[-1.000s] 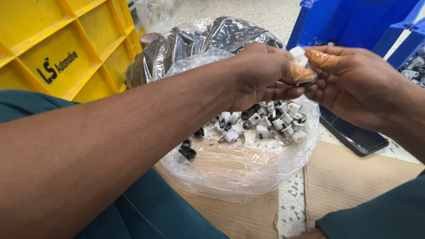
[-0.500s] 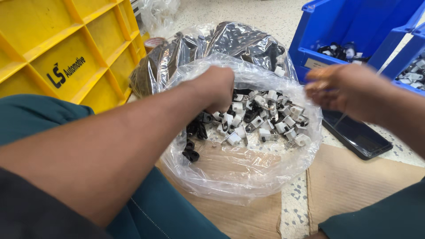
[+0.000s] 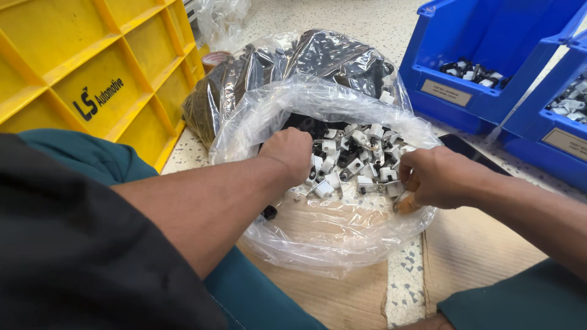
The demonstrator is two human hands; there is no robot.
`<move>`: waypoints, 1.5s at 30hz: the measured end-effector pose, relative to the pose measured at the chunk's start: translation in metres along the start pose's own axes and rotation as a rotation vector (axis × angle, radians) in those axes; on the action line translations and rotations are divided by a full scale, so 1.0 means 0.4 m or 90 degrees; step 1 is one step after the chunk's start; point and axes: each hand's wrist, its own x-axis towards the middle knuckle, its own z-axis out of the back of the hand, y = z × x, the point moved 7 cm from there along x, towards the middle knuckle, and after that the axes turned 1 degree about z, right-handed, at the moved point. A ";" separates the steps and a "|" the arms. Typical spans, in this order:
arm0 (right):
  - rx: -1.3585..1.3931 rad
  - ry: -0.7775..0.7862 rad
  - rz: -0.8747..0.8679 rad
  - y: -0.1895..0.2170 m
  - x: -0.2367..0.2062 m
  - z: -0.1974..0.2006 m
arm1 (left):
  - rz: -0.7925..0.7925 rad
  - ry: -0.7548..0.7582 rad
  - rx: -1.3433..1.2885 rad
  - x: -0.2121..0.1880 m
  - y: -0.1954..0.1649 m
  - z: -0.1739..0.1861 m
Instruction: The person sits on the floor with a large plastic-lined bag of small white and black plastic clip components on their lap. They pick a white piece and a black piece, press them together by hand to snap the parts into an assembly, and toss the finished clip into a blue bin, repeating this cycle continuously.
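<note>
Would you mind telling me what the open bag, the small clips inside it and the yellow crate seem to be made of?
Open bag: thin clear plastic film, glossy and wrinkled, see-through. Small clips: probably moulded plastic, white and black, fairly dull. Yellow crate: rigid moulded plastic, smooth with ribbed dividers.

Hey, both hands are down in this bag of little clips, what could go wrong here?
The thin clear bag lies slack and open, so small black and white clips may spill onto the floor as the left hand digs. The dark flat phone-like slab beside the right hand might get knocked.
</note>
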 end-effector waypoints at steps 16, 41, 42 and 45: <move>0.138 0.024 -0.058 0.017 -0.015 0.016 | 0.097 0.096 -0.736 -0.039 -0.080 0.265; 0.898 -0.172 0.122 0.028 -0.085 0.207 | -0.147 0.199 -0.967 -0.033 -0.197 0.236; 0.887 -0.197 0.098 0.023 -0.088 0.212 | -0.126 0.211 -1.004 -0.025 -0.196 0.225; 0.825 -0.261 0.108 0.027 -0.103 0.231 | -0.127 0.248 -1.109 -0.001 -0.212 0.205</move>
